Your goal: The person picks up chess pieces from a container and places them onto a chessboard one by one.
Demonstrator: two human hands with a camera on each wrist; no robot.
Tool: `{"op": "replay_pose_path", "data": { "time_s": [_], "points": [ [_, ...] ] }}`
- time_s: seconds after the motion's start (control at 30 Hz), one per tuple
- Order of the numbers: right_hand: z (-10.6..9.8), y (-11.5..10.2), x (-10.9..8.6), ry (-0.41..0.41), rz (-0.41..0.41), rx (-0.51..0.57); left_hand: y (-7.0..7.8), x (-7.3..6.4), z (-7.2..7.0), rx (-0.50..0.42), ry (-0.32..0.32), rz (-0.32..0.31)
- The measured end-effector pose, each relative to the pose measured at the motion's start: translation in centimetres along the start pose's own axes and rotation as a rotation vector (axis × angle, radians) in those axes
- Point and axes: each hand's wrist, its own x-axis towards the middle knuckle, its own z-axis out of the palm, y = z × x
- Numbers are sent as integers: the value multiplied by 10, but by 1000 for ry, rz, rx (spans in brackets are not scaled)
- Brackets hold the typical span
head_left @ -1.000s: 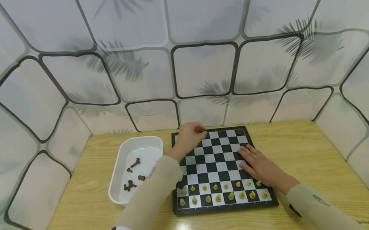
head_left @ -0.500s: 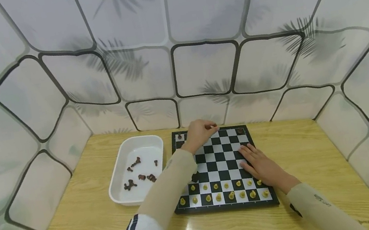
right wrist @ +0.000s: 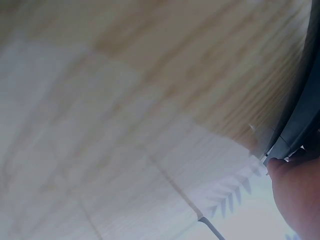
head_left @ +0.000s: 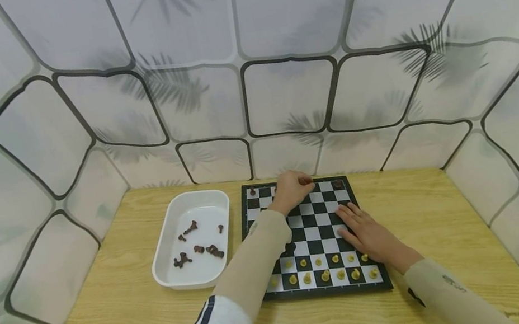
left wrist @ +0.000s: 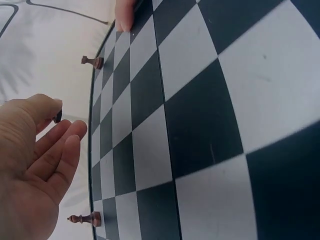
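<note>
My left hand (head_left: 289, 191) is over the far edge of the chessboard (head_left: 328, 292), pinching a dark brown chess piece (left wrist: 58, 116) between thumb and fingers. Its kind is mostly hidden by the fingers. In the left wrist view a brown rook (left wrist: 92, 62) stands on one side of that hand, and what looks like a brown bishop (left wrist: 85, 218) stands on the other. My right hand (head_left: 366, 233) rests with its fingers extended on the board's right side. Two rows of yellow chess pieces (head_left: 325, 275) stand along the near edge, some hidden behind my left forearm.
Left of the board, a white tray (head_left: 165, 259) contains several loose brown pieces (head_left: 182, 260). Both lie on a wooden table (head_left: 105, 311). A patterned curtain-like backdrop (head_left: 290, 97) rises behind the table and at its sides.
My left hand has moved right along the far edge, uncovering a brown piece at the far left corner and more pieces in the tray. The right hand stays in place.
</note>
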Motion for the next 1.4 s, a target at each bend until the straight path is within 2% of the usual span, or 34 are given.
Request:
{"op": "replay_pose_path", "data": {
  "time_s": [0.27,0.37,0.63,1.03,1.4],
  "points": [
    [2,2,-1,9,-7,14,3,1,10,4,11,-25],
    [2,2,-2,19,-10,20,4,2,15,43,19,-38],
    [0,2,-1,12,-6,9,2,6,25,94,70,8],
    [3,4,2,-16,13,-3,-2,5,31,89,65,11],
    [2,3,0,1,11,3,-6,9,42,51,153,41]
  ]
}}
